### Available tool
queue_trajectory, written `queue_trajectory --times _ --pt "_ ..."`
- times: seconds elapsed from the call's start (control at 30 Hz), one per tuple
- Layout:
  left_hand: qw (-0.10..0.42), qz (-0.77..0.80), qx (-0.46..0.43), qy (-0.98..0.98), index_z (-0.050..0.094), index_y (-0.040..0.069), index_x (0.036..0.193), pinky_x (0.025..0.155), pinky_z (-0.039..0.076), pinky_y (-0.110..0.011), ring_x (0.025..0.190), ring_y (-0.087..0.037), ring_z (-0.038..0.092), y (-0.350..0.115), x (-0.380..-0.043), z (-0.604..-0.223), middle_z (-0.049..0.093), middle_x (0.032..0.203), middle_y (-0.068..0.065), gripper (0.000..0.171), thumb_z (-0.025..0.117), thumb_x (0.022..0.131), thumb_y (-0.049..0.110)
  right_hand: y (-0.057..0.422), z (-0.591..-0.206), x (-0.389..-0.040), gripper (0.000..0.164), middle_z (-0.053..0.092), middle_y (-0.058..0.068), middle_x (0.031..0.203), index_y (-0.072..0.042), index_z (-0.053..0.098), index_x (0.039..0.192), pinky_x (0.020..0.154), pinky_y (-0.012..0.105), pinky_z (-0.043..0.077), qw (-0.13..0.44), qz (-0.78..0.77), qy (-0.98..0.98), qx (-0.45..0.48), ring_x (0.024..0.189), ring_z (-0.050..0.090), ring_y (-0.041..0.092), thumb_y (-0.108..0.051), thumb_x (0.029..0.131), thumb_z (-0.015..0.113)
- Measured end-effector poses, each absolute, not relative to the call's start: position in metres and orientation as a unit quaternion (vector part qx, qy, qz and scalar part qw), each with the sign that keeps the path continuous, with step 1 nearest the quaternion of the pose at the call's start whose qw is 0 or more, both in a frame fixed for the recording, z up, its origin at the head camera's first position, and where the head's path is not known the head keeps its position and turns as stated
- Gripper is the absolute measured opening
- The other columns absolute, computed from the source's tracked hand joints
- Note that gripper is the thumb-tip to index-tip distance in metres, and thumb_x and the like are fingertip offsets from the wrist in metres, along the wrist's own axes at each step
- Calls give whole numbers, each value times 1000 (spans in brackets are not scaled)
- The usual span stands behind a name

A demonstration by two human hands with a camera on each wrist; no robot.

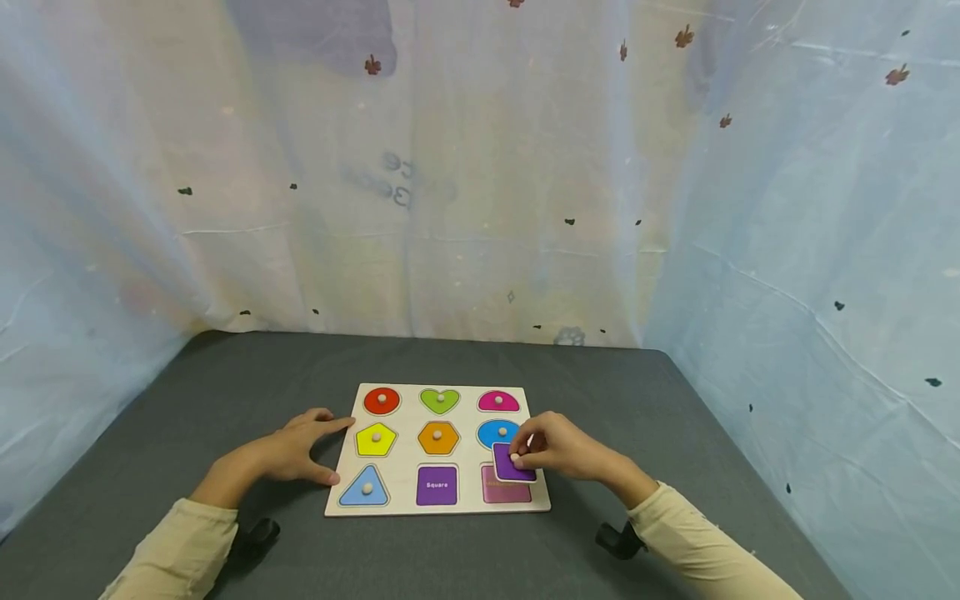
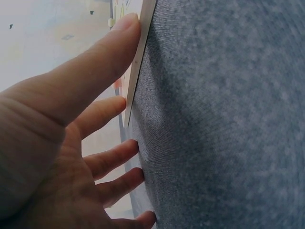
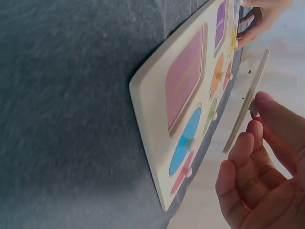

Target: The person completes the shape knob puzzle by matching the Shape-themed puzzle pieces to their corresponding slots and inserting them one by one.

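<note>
A wooden shape puzzle board [image 1: 401, 467] lies on the grey table. My right hand [image 1: 558, 447] pinches the small knob of a purple square puzzle piece [image 1: 505, 467]. In the right wrist view this piece [image 3: 249, 100] is seen edge-on, raised above the board. From the head view it overlaps the pink recess [image 1: 506, 493] and part of the blue oval piece [image 1: 495, 432]. Left of the pink recess is a purple recess printed "Square" [image 1: 437, 485]. My left hand [image 1: 294, 450] has its fingers spread, with thumb and index fingertip at the board's left edge.
Several knobbed pieces sit in the board, among them a red circle [image 1: 382, 401], a green heart [image 1: 440, 401], a yellow pentagon [image 1: 375, 440] and a blue triangle [image 1: 364, 487]. A pale patterned curtain [image 1: 480, 167] hangs behind and beside the grey table [image 1: 300, 558].
</note>
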State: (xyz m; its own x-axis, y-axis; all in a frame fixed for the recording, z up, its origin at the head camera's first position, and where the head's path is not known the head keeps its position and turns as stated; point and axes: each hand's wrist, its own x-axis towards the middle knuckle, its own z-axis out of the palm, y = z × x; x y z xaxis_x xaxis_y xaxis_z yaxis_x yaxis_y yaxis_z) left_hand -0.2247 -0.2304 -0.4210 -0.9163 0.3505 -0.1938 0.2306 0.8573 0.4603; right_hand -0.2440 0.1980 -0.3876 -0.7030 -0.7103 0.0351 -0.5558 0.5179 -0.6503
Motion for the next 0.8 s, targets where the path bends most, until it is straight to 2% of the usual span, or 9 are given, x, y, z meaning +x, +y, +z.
queue_trajectory --times 0.2,0.5,0.8 --pt "140 219 154 953 42 11 154 103 36 -72 134 -51 37 -230 -225 -420 36 149 -30 98 89 74 42 186 -396 -246 5 67 2 79 -9 75 92 67 18 49 130 -328 860 -369 65 53 5 -13 92 75" --pt "139 220 156 953 42 11 154 102 36 -73 133 -50 37 -231 -225 -421 37 148 -29 98 89 74 42 163 -403 -246 5 64 0 78 -8 74 92 61 16 46 149 -326 852 -381 61 50 3 -12 93 73" --pt "141 216 154 954 41 11 155 102 35 -73 133 -51 37 -231 -226 -421 36 149 -30 98 89 75 41 141 -407 -245 6 63 4 81 -6 74 90 67 17 49 151 -330 842 -398 68 53 4 -11 92 74"
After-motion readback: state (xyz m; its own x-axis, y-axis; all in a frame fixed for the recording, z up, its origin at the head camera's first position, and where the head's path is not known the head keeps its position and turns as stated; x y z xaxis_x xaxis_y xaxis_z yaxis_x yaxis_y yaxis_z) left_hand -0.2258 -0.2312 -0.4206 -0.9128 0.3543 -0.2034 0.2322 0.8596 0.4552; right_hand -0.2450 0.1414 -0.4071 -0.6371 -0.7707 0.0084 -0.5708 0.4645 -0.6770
